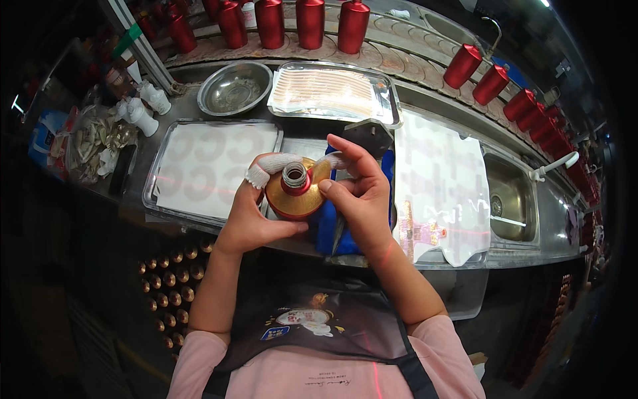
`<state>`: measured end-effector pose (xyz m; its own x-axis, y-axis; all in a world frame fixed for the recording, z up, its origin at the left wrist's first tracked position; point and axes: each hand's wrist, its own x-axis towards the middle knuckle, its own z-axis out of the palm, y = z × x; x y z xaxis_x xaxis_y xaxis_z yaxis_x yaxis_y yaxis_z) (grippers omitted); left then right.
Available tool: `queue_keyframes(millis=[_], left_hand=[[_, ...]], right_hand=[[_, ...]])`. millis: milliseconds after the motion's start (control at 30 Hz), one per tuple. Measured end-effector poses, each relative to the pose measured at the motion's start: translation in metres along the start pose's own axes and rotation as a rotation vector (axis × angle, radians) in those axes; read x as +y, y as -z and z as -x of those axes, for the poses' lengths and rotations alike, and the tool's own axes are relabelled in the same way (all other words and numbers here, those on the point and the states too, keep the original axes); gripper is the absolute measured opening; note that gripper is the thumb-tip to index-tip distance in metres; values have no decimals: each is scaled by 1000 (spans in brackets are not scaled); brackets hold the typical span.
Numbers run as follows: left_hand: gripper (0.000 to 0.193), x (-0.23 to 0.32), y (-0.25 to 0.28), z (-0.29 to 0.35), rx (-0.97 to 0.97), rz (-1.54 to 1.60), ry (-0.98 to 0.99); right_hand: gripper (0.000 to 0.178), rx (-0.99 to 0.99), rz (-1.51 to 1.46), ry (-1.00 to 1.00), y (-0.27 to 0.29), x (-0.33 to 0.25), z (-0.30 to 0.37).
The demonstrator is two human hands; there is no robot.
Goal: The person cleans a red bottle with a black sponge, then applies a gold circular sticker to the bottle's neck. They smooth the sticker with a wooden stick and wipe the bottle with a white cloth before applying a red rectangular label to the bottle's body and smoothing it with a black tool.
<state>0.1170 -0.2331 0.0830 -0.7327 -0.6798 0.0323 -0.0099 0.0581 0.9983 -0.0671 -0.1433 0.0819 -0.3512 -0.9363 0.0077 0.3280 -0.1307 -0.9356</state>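
Note:
A gold bottle (294,197) with a red neck and an open grey mouth stands upright at the counter's front edge, seen from above. My left hand (249,213) grips its left side, a white bandaged finger curled over the shoulder. My right hand (359,193) holds the right side, thumb near the neck, a bandaged fingertip at the top. A blue cloth (330,229) lies under and beside the bottle.
A flat tray (199,166) with a white sheet lies at left, a steel bowl (235,88) and a tray of labels (332,92) behind. Red bottles (310,23) line the conveyor at the back. A white sheet (442,186) and a sink (508,199) are at right.

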Motion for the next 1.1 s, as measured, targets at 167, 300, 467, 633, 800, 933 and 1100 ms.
queue_keyframes(millis=[167,300,467,633,800,933,1100], left_hand=[[87,2,2,1,20,-61,-34],[88,5,10,-9,-90,106,9],[88,5,18,-17,-126,277,5],[61,3,11,-8,-23,325,79],[53,3,5,-8,25,334,80],[52,3,5,-9,18,295,59],[50,4,2,-8,25,242,49]], right_hand=[[61,13,59,7,-1,0,2],[61,23,38,14,-2,-1,5],[57,104,68,17,-4,0,9],[50,106,296,59,-6,-1,13],[45,48,356,-2,-3,3,8],[44,45,185,-71,-2,8,2],[47,73,295,-19,-2,4,12]])
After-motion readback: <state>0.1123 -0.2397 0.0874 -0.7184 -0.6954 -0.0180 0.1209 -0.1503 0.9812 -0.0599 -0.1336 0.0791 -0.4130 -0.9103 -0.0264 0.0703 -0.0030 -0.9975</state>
